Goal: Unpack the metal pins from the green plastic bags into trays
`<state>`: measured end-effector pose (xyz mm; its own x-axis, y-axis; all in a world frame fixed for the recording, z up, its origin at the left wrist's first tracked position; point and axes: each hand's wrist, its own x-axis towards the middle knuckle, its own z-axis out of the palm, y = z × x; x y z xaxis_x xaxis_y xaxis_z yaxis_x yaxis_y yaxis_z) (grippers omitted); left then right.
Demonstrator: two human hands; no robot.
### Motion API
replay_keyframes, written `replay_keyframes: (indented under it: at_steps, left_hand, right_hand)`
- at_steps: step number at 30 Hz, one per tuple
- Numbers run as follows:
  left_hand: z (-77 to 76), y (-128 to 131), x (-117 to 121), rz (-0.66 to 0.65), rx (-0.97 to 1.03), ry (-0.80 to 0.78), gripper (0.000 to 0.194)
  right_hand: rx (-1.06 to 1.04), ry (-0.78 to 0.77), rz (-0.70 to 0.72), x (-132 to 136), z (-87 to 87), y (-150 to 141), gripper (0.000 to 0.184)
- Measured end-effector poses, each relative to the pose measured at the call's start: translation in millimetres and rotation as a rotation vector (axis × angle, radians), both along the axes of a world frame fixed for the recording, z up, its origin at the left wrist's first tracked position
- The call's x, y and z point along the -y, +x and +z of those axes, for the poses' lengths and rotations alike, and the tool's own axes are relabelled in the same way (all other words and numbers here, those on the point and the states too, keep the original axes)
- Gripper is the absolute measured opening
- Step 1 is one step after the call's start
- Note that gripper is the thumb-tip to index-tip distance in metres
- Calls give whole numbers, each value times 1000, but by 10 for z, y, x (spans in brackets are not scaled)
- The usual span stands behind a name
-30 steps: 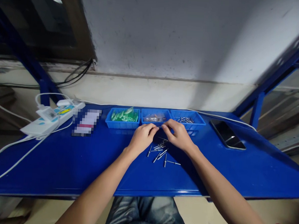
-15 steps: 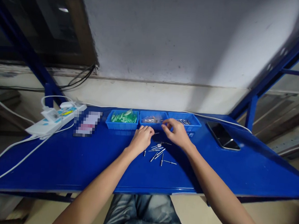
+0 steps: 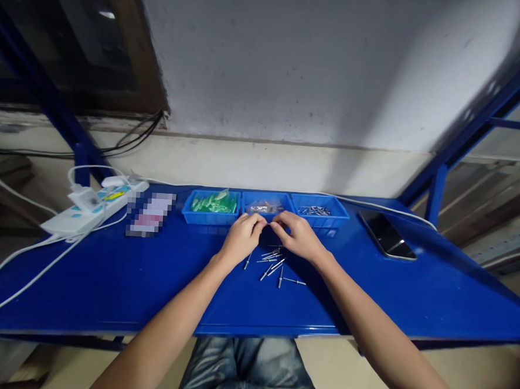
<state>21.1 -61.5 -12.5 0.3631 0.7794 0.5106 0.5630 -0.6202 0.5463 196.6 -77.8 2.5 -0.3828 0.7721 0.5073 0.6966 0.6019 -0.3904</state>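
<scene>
My left hand (image 3: 242, 234) pinches a thin blind rivet, mostly hidden now between the fingertips. Its fingertips almost meet those of my right hand (image 3: 299, 235), which is closed in a pinch; what that pinch holds is too small to make out. Below the hands, several loose blind rivets (image 3: 277, 266) lie scattered on the blue table (image 3: 157, 288). Just behind my fingers stands the middle blue bin (image 3: 266, 195), with small parts in a clear plastic bag (image 3: 263, 207). More metal pieces (image 3: 315, 211) fill the right blue bin (image 3: 326, 222).
Green packets (image 3: 215, 202) lie in the left blue bin (image 3: 211, 218). A white power strip (image 3: 71, 221) with cables and a blurred flat item (image 3: 150, 214) are at left. At right lies a dark phone (image 3: 387, 234). A wall (image 3: 266, 165) rises behind the table.
My right hand has moved left from in front of the right bin to meet my left hand. The left hand has lifted slightly, and the rivet tip between its fingers is now hidden.
</scene>
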Motion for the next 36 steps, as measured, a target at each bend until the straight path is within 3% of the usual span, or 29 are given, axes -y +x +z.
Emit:
replay_keyframes:
  at_steps: [3,5,8,11,14,16,21,23,26,36]
  left_hand:
    - [2,11,5,10,-37,-64,26]
    - [-21,34,18,-14,-73,-121,23]
    - [-62,84,62,-61,-214,-158,15]
    - [-76,122,119,-52,-371,-152,9]
    - [-71,117,134,-18,-446,-108,14]
    - [-68,85,104,18,-438,-84,17]
    - [-26,-50,-27,91,-293,-96,21]
    - [13,-96,-52,104,-288,-92,25]
    - [70,-130,-45,94,-309,-95,29]
    - [152,-128,12,92,-220,-79,34]
  right_hand:
    - [-9,31,5,8,29,-8,23]
    - [-66,95,-73,-6,59,59,28]
    - [-252,267,-358,-73,89,309,33]
    - [-297,394,-658,-169,65,619,24]
    - [-208,377,-764,-225,19,748,15]
    - [-175,309,-692,-214,2,666,17]
    - [17,69,-126,-51,-8,143,15]
    - [101,42,-22,15,-16,-26,12]
    - [120,57,-38,61,-26,-134,9]
    - [124,94,-10,70,25,-91,10]
